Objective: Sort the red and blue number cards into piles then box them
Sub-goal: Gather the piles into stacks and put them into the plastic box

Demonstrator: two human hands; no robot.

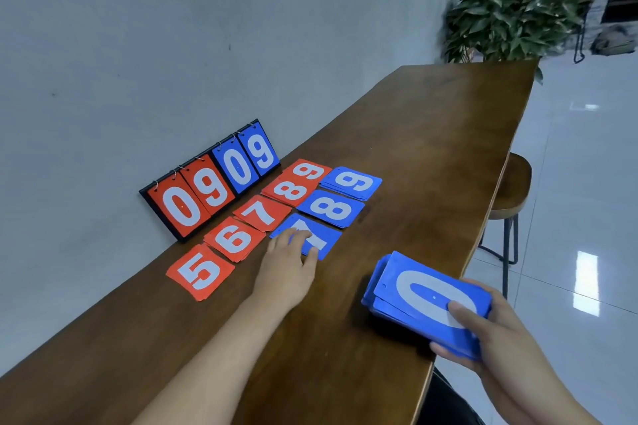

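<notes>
Right hand [493,331] grips a stack of thin blue plastic number cards [414,290] in front of the black flip scoreboard [210,183]. Left hand [288,254] presses straight fingers on the blue 7 card [326,237] nearer it. Probably light and slick: pinch the edges.

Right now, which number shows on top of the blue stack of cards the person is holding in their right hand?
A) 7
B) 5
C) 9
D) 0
D: the top card of the blue stack, gripped by the right hand over the table edge, shows a large white 0.
</notes>
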